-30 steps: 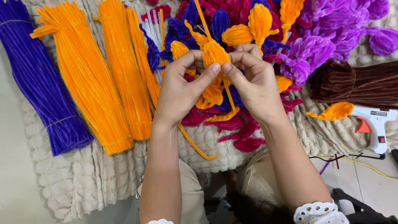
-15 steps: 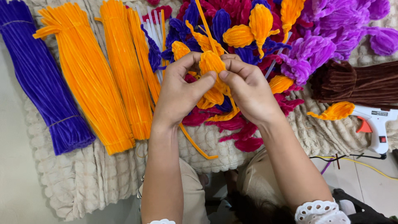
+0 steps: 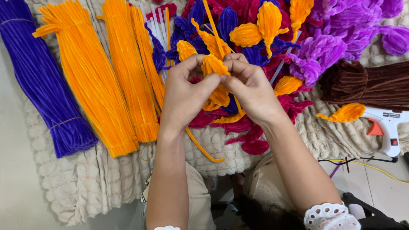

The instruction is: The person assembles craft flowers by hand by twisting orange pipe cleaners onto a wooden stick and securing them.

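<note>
The orange petal [image 3: 214, 66] of fuzzy wire sits between the two hands, in the upper middle of the view, above a heap of finished petals. The left hand [image 3: 186, 93] is closed on its left side, thumb and forefinger pinching the fuzzy loop. The right hand [image 3: 249, 87] is closed on the right side in the same way, fingertips pressed together on the petal's edge. The two thumbs almost touch each other. More orange loops [image 3: 219, 98] hang below the pinched petal, between the palms, and a long orange stem [image 3: 203, 147] runs down from them and over the edge of the cloth.

Behind the hands lies the heap: dark blue petals [image 3: 228, 21], orange petals [image 3: 268, 21], magenta petals [image 3: 251, 136] and, further right, light purple petals [image 3: 336, 42]. A bundle of brown fuzzy wires [image 3: 370, 83] lies at the right edge. Just below it is one single orange petal [image 3: 345, 113], touching the nozzle of a white glue gun [image 3: 385, 125] with an orange trigger.

To the left of the hands there are two thick bundles of orange fuzzy wires [image 3: 106, 76], and at the far left a bundle of purple fuzzy wires [image 3: 40, 81]. Everything rests on a cream knitted cloth [image 3: 98, 183]. The person's knees are visible under the forearms.
</note>
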